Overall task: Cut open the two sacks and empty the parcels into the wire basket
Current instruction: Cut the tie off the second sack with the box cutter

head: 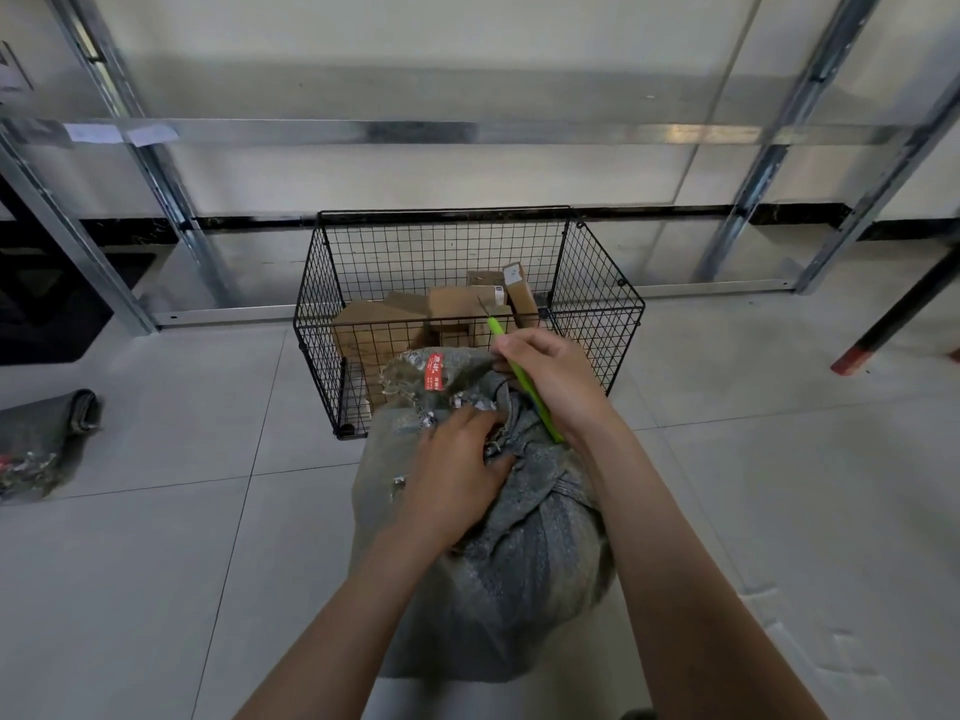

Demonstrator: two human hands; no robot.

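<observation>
I see a flat sack (41, 439) at the left edge of the floor (208, 563). My left hand (457, 470) grips the bunched neck of the full sack (519, 589) (mid-floor, just before the basket (597, 283) holding parcels (452, 299)); my right hand (556, 379) curls round a green cutter (523, 379).

You're on a sack (519, 563) of coarse grey woven cloth, matt. Your cutter (524, 387) is smooth green plastic. Beyond: black metal wire basket (597, 283), matt brown cardboard parcels (374, 324), shiny metal racking (363, 132), glossy tiles (779, 485).

Steel racking (571, 132) along the white wall (467, 33), red-footed black leg (893, 319) on grey floor tiles (779, 485).
</observation>
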